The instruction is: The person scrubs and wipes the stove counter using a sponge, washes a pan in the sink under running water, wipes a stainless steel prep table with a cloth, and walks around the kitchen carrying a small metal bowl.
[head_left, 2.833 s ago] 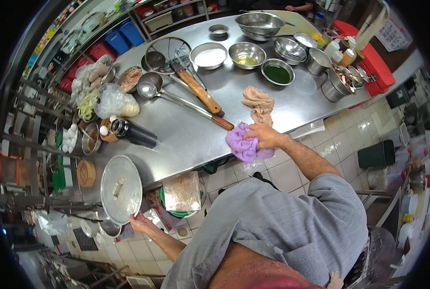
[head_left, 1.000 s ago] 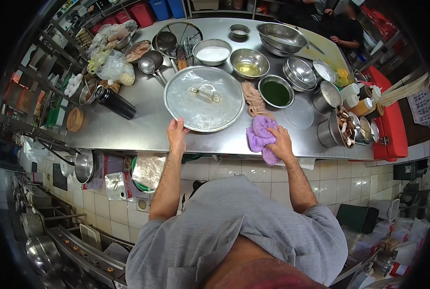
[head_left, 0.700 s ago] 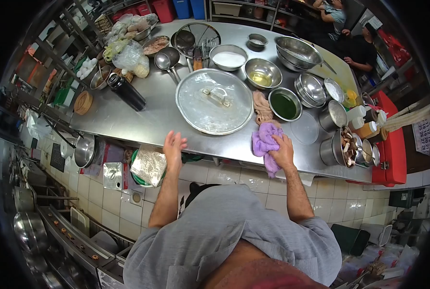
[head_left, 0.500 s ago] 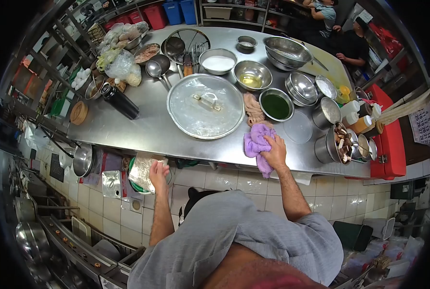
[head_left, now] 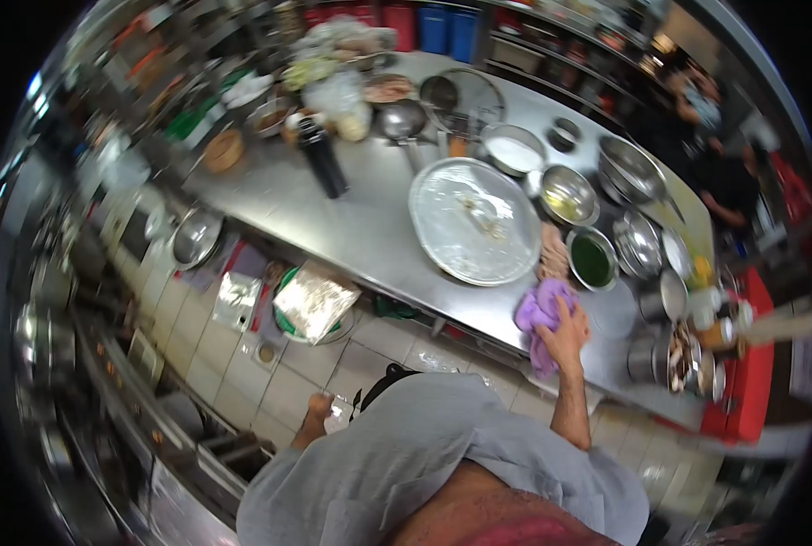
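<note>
My right hand (head_left: pixel 567 335) is at the front edge of the steel table, its fingers closed over a bunched purple cloth (head_left: pixel 541 308) that hangs partly over the edge. My left hand (head_left: pixel 318 411) is low beside my body, above the tiled floor; blur hides its fingers. Behind the purple cloth lies a beige cloth (head_left: pixel 553 250), with a bowl of dark green liquid (head_left: pixel 592 262) to its right. A large round metal lid (head_left: pixel 451 241) with a handle lies to the left of the cloths.
On the steel table (head_left: pixel 360 232) stand a black bottle (head_left: pixel 322 162), a bowl of white contents (head_left: pixel 512 150) and a bowl of yellowish liquid (head_left: pixel 569 196). A foil-like sheet (head_left: pixel 317 300) covers a green container below the table edge. Two people (head_left: pixel 734 187) are at the back right.
My view has turned, so the table appears tilted and shifted right. My left hand has drawn back from the foil-like sheet toward my body. The right hand stays on the purple cloth.
</note>
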Demonstrator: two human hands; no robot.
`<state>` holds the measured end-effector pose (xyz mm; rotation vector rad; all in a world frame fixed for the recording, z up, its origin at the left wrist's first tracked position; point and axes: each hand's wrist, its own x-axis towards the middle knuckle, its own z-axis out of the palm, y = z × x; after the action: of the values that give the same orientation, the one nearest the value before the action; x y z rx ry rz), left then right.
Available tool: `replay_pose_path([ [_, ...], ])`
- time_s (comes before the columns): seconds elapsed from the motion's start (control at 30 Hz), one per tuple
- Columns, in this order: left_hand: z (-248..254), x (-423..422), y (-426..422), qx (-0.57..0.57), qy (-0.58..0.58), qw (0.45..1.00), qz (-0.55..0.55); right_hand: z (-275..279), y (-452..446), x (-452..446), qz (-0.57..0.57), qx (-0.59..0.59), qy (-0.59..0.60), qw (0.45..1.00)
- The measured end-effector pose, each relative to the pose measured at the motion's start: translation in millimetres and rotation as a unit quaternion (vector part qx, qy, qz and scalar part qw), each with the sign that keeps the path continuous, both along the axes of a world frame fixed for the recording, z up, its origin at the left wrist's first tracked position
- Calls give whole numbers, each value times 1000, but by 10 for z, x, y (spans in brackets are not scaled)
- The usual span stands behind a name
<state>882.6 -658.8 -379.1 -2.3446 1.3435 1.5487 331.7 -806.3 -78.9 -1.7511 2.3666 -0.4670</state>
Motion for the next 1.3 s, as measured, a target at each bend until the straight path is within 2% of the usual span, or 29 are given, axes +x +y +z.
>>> replay_pose_path([
  [0.03, -6, 4, -11, 4, 3, 999, -34, 70, -33, 59, 10, -21, 5, 1000],
  [0.2, 92, 12, -40, -76, 120, 985, 97, 248, -430, 337, 40, -92, -17, 995],
  [0.27, 407, -191, -290, -29, 89, 970, 224, 264, -588, 414, 57, -123, -32, 990],
  [0.33, 349, -213, -408, -35, 129, 955, 265, 303, -706, 510, 99, -158, -89, 978],
  [0.4, 380, -300, -592, -71, 151, 913, 371, 325, -821, 559, 110, -166, -106, 974],
  [0.6, 484, -338, -619, -130, 119, 904, 389, 522, -2018, 194, 138, -246, -144, 948],
  [0.67, 500, -411, -426, -127, 104, 895, 415, 602, -2604, -37, 75, -293, -177, 936],
  [0.73, 446, -518, -214, -102, 96, 893, 428, 579, -3245, -321, 30, -241, -210, 947],
  [0.8, 519, -731, -59, -79, 84, 891, 438, 287, -3955, -658, 26, -231, -234, 944],
  [0.87, 828, -1142, 120, -65, 40, 892, 446, -241, -4705, -1008, 24, -251, -190, 949],
  [0.93, 1022, -1438, 221, -24, 4, 900, 435, -400, -5032, -1157, 8, -203, -155, 967],
  [1.0, 930, -1551, 424, -12, 2, 900, 436, -852, -5511, -1363, -60, -164, -77, 982],
  [1.03, 895, -1600, 539, 0, -1, 900, 437, -866, -5532, -1272, -50, -159, -85, 982],
  [1.13, 848, -1618, 743, 17, -17, 893, 449, -523, -5337, -1296, -143, 0, -243, 959],
  [1.17, 820, -1608, 822, 21, -22, 891, 452, -493, -5336, -1317, -145, 38, -238, 960],
  [1.27, 771, -1558, 983, 17, -37, 886, 462, -457, -5298, -1280, -170, 59, -180, 967],
  [1.3, 771, -1541, 981, 14, -42, 883, 468, -440, -5247, -1265, -190, 0, -214, 958],
])
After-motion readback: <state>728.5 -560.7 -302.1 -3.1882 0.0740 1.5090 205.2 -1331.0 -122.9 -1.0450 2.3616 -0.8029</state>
